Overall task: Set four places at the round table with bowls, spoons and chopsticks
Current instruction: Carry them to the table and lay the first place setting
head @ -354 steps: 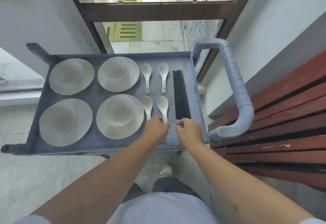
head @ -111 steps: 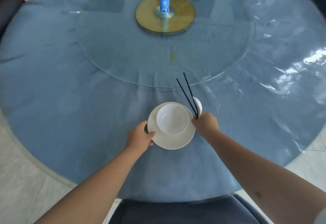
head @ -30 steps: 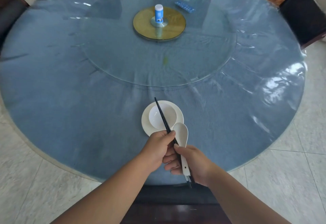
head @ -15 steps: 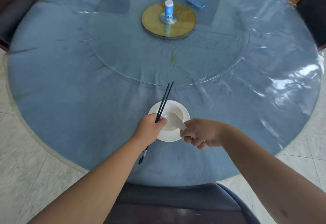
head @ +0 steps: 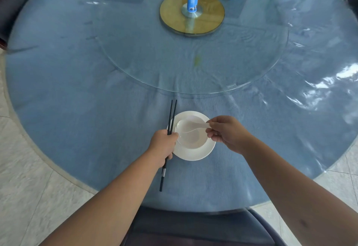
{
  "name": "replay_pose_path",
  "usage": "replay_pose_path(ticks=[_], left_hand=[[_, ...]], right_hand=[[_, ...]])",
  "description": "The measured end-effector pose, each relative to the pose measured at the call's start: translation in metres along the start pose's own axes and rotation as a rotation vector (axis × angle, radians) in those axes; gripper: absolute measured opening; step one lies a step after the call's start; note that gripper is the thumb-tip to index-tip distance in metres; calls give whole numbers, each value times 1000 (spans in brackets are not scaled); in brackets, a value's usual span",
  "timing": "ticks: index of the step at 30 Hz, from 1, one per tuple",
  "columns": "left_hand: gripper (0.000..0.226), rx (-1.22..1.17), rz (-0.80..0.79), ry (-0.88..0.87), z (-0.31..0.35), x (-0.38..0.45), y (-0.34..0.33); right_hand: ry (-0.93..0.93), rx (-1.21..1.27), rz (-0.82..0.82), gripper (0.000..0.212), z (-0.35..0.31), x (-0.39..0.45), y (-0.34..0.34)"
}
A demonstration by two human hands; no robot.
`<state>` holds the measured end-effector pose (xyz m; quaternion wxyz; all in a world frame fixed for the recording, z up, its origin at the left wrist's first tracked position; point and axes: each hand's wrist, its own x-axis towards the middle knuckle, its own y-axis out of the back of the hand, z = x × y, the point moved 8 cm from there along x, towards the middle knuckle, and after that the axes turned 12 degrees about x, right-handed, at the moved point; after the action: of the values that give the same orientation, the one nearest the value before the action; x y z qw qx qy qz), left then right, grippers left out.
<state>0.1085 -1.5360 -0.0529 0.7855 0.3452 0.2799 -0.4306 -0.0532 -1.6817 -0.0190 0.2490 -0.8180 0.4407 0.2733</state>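
Currently, the left hand (head: 163,146) grips the black chopsticks (head: 170,121) just left of the plate (head: 193,153) near the round table (head: 77,110)'s front edge. Right hand (head: 226,132) pinches the spoon (head: 190,125) handle; its scoop sits inside the bowl (head: 193,139).

Both forearms are bare to the frame's edge, with no sleeves, watch or rings on the hands.

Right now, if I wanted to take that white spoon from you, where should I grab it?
Take the spoon by the middle of its slim handle, coming from above. Its scoop sits over the bowl pointing left, and the right hand pinches the handle's right end, so probably only the stretch between is free and narrow enough to pinch.
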Motion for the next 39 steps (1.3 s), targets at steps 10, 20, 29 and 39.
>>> replay_pose_path(ticks=[10,20,29,39], left_hand=[[16,2,9,-91,0,15,-3],[13,-36,-19,-84,-2,16,-3],[15,-216,-237,-134,19,-23,-6],[21,-435,-545,-247,57,-82,-81]], right_hand=[[-20,-72,66,14,16,18,4],[27,-272,198,10,24,24,22],[159,-242,384,13,17,-24,48],[-53,130,20,16,108,-129,-28]])
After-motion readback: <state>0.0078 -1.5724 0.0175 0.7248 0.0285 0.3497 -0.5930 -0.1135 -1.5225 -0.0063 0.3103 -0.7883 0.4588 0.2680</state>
